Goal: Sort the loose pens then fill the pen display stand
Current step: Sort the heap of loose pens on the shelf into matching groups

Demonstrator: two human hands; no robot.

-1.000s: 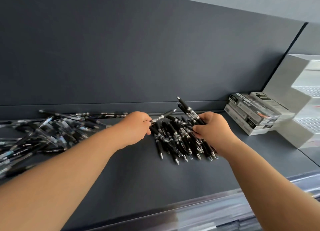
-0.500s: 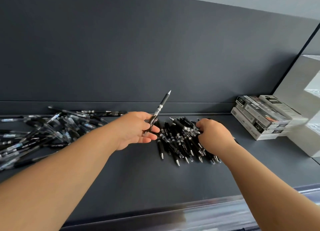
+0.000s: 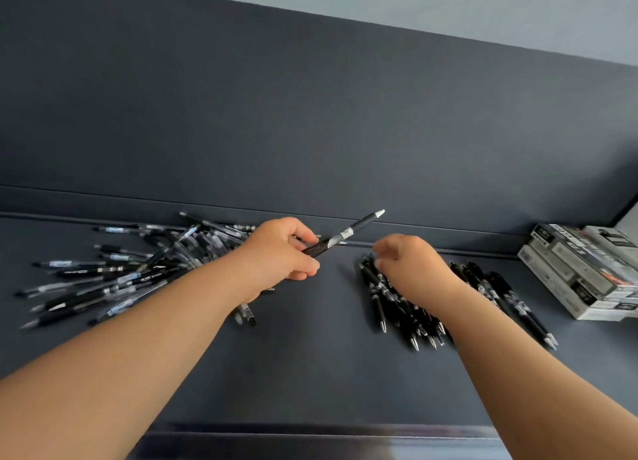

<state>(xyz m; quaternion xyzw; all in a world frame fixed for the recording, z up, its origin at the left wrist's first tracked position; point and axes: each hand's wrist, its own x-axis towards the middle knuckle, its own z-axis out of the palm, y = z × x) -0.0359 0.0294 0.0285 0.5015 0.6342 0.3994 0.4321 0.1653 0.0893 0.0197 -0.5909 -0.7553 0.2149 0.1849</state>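
Pinching a black click pen near its rear end, the left hand is holding it off the dark shelf, thumb and fingers curled round the barrel. The pen is slanting up and to the right, its silver tip pointing toward the dark back panel and into the gap between the two hands.

The right hand is hovering just right of that tip, over the top end of a gathered bunch of black pens. Its fingers are hanging loosely curled, and no pen is showing in them. The pens in this bunch are lying roughly side by side, with their silver tips toward the person; some are showing on each side of the right forearm.

Behind and left of the left hand, a loose heap of mixed pens is spreading across the shelf, crossed at many angles, several with clear barrels, and blurred.

At the far right, a stack of grey printed pen boxes is sitting against the back panel, apart from the bunch.
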